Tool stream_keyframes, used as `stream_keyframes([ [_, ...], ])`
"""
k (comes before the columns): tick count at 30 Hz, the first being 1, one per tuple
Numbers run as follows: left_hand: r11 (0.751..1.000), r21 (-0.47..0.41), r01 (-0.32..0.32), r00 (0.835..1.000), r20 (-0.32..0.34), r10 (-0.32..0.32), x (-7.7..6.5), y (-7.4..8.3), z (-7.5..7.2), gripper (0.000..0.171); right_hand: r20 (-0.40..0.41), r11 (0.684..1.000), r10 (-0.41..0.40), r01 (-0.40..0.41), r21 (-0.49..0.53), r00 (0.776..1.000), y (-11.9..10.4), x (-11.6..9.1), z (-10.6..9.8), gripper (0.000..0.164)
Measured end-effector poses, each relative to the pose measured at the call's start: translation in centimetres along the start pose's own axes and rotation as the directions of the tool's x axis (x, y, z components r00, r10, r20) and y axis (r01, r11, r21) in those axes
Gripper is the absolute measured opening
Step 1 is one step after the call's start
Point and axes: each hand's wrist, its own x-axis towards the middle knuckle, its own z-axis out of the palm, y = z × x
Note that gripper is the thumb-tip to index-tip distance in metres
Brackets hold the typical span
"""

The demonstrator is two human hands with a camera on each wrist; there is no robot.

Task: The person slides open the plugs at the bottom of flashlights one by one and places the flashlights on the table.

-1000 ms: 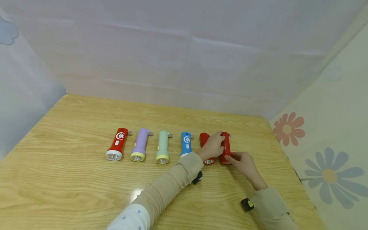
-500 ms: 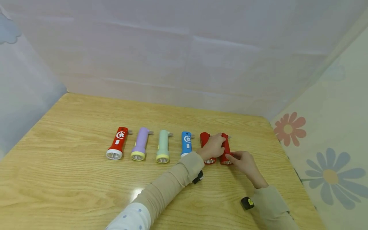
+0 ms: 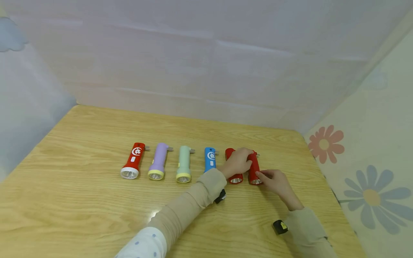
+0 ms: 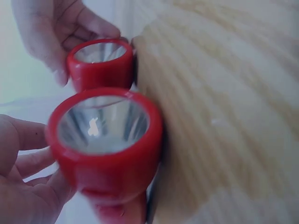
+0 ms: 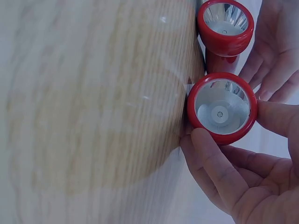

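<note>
Two red flashlights lie side by side at the right end of a row, lens ends toward me. With my right hand [image 3: 277,182] I pinch the lens end of the rightmost red flashlight [image 3: 254,167], thumb and fingers on its rim in the right wrist view. My left hand [image 3: 237,163] reaches across the other red flashlight [image 3: 236,180] and holds the rightmost one near its plug end. That hand covers the middle of the inner red flashlight, whose lens [image 4: 105,126] looms large in the left wrist view.
Further left on the wooden table [image 3: 96,215] lie a blue flashlight [image 3: 209,159], a mint green one [image 3: 184,161], a purple one [image 3: 159,159] and a red-and-white one [image 3: 135,157]. My left sleeve [image 3: 184,204] partly hides the blue one. Cloth-like walls [image 3: 161,53] border the table.
The rightmost red flashlight has turned slightly, its lens end moving right and its plug end shifting a little toward me. Both hands stay on it, and the other flashlights keep their places.
</note>
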Motion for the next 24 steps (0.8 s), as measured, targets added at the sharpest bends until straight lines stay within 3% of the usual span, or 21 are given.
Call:
stream_keyframes([
  [5, 0.997, -0.071, -0.039, 0.997, -0.062, 0.035, -0.6, -0.4, -1.2, 0.028, -0.025, 0.999, -0.017, 0.016, -0.042, 1.000, 0.3, 0.3, -0.3, 0.043],
  [10, 0.982, -0.158, -0.101, 0.989, -0.120, 0.082, -1.8, -0.9, -2.5, 0.012, -0.175, 0.991, -0.097, 0.079, -0.108, 0.980, -0.1, 0.2, -1.2, 0.029],
  [17, 0.977, -0.153, -0.147, 0.977, -0.178, 0.120, -3.7, -2.0, -4.6, 0.012, -0.322, 0.973, -0.225, 0.198, -0.115, 0.920, -1.4, 0.7, -1.5, 0.010],
  [24, 0.980, -0.156, -0.122, 0.975, -0.205, 0.089, -5.5, -3.9, -5.8, 0.011, -0.343, 0.974, -0.226, 0.218, -0.063, 0.912, -2.3, 1.5, -1.3, 0.009],
])
